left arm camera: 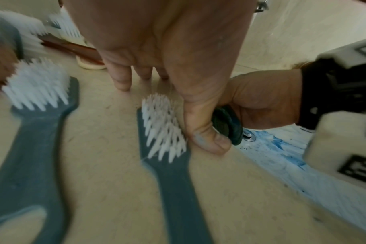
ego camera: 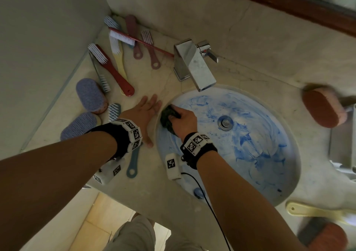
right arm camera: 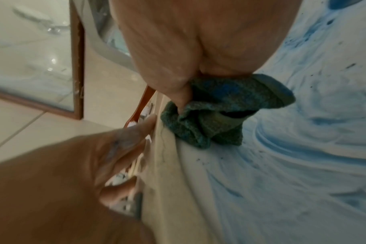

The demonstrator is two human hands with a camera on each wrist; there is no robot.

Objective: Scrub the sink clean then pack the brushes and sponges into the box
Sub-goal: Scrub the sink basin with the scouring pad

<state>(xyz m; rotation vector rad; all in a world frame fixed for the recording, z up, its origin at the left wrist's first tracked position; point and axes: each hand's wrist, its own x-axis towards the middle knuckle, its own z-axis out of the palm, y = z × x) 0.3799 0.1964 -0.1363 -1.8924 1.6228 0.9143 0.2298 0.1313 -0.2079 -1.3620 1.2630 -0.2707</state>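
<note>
The round sink (ego camera: 250, 144) is smeared with blue streaks. My right hand (ego camera: 183, 121) grips a crumpled green scouring pad (ego camera: 167, 117) (right arm camera: 215, 113) and presses it against the sink's left wall just under the rim. My left hand (ego camera: 146, 111) lies flat with straight fingers on the counter (ego camera: 150, 189) beside the rim, holding nothing. A grey-blue brush (left arm camera: 167, 148) lies under that wrist. Several brushes (ego camera: 115, 67) and two blue-purple sponges (ego camera: 90, 94) sit on the counter at the left.
The chrome faucet (ego camera: 194, 65) overhangs the sink's far edge. A brown sponge (ego camera: 323, 108) lies right of the sink, another sponge (ego camera: 331, 235) and a yellow brush handle (ego camera: 308, 210) at the near right. A wall closes the left side.
</note>
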